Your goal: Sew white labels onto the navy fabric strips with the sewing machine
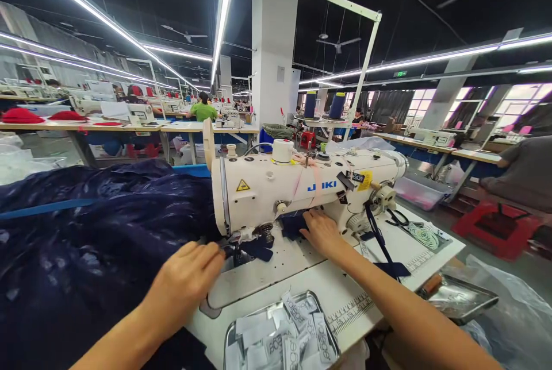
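Table: a white sewing table (345,295) with ruler markings printed along the front edge, sitting right in front of the person.
Machine: a cream Juki machine (302,186) is standing on it, a white spool on top and a yellow warning sticker on the head.
Fabric: a big heap of dark navy fabric (86,243) is spilling over the left side of the table, one edge running in under the needle.
Left hand: the left hand (185,281) is lying knuckles-up on the fabric just left of the needle, fingers curled down and pressing the cloth; can't tell if it's actually pinching any.
Right hand: the right hand (321,232) is reaching under the machine arm, fingers fairly flat and touching a small navy piece (293,225) behind the needle.
Tray: a metal tray (280,332) of white labels is sitting at the near edge, between the two forearms.
Second tray: another metal tray (461,298) is poking out at the right corner.
Room: long factory hall, black ceiling with fans, strip lights running off into the distance, a white pillar (276,42) behind the machine.
Others: a person in a green shirt (202,110) is sitting with their back turned at a far bench; red piles are lying on the tables at left.
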{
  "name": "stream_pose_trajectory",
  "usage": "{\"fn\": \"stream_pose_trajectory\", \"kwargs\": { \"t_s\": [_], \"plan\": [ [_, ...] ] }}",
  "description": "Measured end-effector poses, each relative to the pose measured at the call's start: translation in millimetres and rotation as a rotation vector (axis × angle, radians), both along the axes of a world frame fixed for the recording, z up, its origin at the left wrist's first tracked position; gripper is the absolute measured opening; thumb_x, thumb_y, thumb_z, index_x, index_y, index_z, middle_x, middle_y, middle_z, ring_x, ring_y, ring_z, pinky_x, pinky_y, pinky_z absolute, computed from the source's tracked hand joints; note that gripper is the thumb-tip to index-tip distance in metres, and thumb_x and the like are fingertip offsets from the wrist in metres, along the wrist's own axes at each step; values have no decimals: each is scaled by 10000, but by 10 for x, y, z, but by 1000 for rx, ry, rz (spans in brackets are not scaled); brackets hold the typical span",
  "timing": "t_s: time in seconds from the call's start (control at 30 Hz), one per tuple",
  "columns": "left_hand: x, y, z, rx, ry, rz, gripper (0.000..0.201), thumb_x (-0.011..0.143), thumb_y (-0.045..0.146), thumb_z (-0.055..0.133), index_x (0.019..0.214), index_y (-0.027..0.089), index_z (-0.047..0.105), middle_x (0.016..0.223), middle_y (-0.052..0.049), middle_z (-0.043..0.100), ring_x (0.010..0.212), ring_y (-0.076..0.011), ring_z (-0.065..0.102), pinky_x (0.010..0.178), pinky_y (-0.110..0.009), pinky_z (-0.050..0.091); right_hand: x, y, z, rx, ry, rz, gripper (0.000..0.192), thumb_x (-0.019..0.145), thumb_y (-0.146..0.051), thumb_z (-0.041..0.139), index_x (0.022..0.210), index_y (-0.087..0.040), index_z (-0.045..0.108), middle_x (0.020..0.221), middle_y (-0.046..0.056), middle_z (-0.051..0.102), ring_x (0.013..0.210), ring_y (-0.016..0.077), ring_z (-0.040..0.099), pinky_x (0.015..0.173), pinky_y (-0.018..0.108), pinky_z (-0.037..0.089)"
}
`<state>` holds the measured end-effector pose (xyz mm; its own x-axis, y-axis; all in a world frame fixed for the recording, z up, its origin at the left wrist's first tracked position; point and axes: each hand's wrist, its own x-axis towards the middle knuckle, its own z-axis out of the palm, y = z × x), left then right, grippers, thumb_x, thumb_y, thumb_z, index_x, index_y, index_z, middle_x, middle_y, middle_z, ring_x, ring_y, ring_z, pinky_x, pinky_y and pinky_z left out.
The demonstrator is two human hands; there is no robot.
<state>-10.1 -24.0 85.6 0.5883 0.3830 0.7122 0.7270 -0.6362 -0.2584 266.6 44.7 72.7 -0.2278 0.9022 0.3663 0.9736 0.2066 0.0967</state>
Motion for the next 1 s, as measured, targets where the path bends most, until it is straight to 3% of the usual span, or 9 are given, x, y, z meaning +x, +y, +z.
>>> {"fn": "stream_pose_trajectory", "kwargs": {
  "t_s": [0.1, 0.23, 0.33, 0.4, 0.53, 0.6, 0.77, 0.9, 1.0],
  "plan": [
    [215, 171, -223, 119, 255, -41, 337, 789, -6, 306, 600, 138, 545, 582, -30, 536, 467, -127, 440, 531, -276, 324, -6, -12, -7, -19, -115, -40, 183, 753, -21, 471, 857, -125, 578, 890, 114, 607, 788, 205, 579, 620, 263, 408],
    [270, 228, -476, -16, 403, -30, 198, 731, 15, 443, 600, 138, 524, 587, -26, 536, 492, -138, 452, 542, -289, 311, -28, -162, 12, 27, -97, -40, 242, 749, 15, 409, 860, -108, 586, 909, 138, 596, 751, 205, 580, 559, 258, 371],
    [224, 167, -514, -14, 479, -12, 147, 739, 47, 468, 643, 128, 545, 592, -30, 545, 525, -157, 465, 553, -307, 296, -163, -251, -84, 62, 130, 155, 167, 793, -93, 441, 799, -155, 596, 865, 83, 609, 760, 190, 561, 604, 259, 367],
    [211, 123, -509, 0, 518, 5, 155, 759, 58, 464, 646, 124, 547, 587, -29, 547, 527, -158, 459, 552, -312, 281, -307, -254, -208, -77, 399, 276, 136, 801, -158, 458, 759, -176, 587, 742, 28, 613, 656, 148, 548, 582, 240, 365],
    [214, 63, -514, 7, 530, 33, 183, 788, 61, 440, 649, 124, 541, 586, -29, 550, 532, -154, 450, 570, -316, 269, -496, -180, -405, -340, 687, 252, 79, 764, -165, 497, 803, -177, 565, 588, -24, 581, 554, 130, 523, 533, 229, 348],
    [212, 49, -526, 12, 525, 41, 184, 790, 63, 439, 650, 125, 541, 590, -30, 554, 538, -153, 453, 581, -317, 271, -477, -174, -420, -302, 619, 305, 118, 752, -147, 524, 859, -180, 561, 665, -9, 602, 626, 142, 539, 586, 248, 352],
    [206, 50, -546, -1, 526, 45, 172, 785, 67, 448, 654, 125, 544, 588, -27, 558, 535, -155, 465, 574, -312, 272, -345, -265, -366, -151, 328, 663, 118, 743, -197, 608, 849, -176, 563, 902, 44, 582, 848, 178, 514, 730, 305, 339],
    [212, 44, -550, -7, 519, 47, 160, 774, 63, 460, 649, 120, 542, 580, -23, 556, 524, -158, 473, 567, -311, 279, -358, -259, -382, -32, 110, 817, 65, 785, -226, 568, 789, -161, 573, 882, 63, 571, 808, 180, 483, 734, 323, 329],
    [217, 26, -549, -14, 515, 51, 156, 774, 70, 465, 646, 121, 540, 576, -22, 555, 525, -158, 476, 565, -309, 284, -394, -217, -391, 91, -69, 908, 171, 843, -161, 458, 710, -161, 566, 810, 56, 570, 768, 173, 461, 746, 330, 316]
  ]
}}
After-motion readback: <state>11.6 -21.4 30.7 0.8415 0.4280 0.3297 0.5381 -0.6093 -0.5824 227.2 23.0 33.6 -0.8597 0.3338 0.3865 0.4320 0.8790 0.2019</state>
